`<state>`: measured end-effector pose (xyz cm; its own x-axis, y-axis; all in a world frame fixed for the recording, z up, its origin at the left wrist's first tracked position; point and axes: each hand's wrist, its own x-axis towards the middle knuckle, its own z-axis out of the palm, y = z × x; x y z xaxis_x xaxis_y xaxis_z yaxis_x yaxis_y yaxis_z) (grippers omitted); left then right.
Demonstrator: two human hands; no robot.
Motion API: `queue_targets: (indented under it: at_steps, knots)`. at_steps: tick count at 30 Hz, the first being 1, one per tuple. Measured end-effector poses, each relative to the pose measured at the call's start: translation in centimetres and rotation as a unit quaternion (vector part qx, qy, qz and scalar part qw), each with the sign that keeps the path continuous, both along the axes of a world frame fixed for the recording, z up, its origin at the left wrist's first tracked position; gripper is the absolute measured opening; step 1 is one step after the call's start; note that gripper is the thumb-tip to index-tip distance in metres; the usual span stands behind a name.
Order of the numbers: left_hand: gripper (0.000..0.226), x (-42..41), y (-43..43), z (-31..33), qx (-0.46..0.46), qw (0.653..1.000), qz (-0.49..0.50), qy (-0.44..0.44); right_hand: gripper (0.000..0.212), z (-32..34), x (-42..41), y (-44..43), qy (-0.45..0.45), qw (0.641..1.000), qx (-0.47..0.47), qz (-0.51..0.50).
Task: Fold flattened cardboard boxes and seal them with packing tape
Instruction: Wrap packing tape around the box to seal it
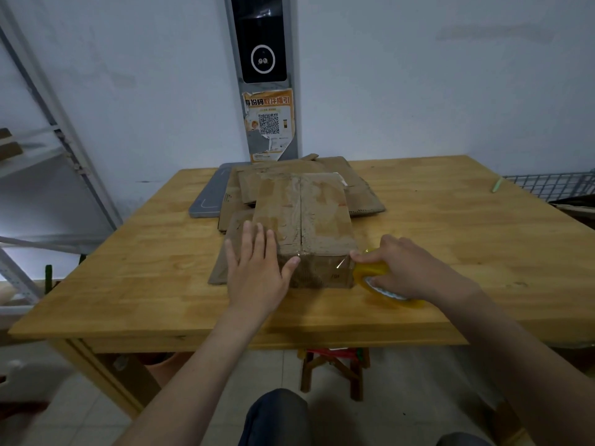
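An orange poster (269, 106) on the grey pillar (292, 43) behind the table's (128, 252) far edge is headed 身份码取件指引, above a QR code (269, 123). The cardboard box (306, 214) carries small print on its front face, perhaps "70", too blurred to be sure.

A folded cardboard box (309, 217) stands closed at the centre of the frame, its two top flaps meeting in a seam that runs away from the viewer, its worn brown faces patched with old tape. A glossy strip of clear tape (338, 262) crosses its near top edge toward the right corner. A yellowish roll of packing tape (370, 272) sits against that corner. More flattened cardboard boxes (363, 194) lie stacked beneath and behind.
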<state>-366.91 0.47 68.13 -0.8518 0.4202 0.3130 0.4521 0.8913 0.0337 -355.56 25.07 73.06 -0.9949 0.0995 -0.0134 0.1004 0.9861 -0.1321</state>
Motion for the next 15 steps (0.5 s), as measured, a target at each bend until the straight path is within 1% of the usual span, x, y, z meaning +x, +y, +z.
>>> queue_targets:
  at_steps: [2,4,9,12,15]
  knots:
    - [0.093,0.4,1.2,0.1,-0.022,0.998,-0.043,0.03,0.059,0.0,0.1,0.0,0.003,1.0,0.001,0.008]
    - [0.09,0.6,2.4,0.0,-0.034,0.994,-0.099,0.038,0.059,0.0,0.2,-0.1,0.013,1.0,-0.002,0.014]
    - [0.073,1.5,5.9,0.3,-0.049,0.97,-0.237,0.008,0.057,-0.4,0.5,-0.1,0.04,0.999,0.021,0.023]
    - [0.066,1.7,7.2,0.3,-0.044,0.967,-0.25,0.001,0.063,-0.7,0.6,0.4,0.071,0.997,0.021,0.016]
    - [0.068,1.5,7.2,-0.2,-0.034,0.97,-0.242,0.017,0.069,-0.8,0.9,1.4,0.114,0.993,-0.012,-0.007]
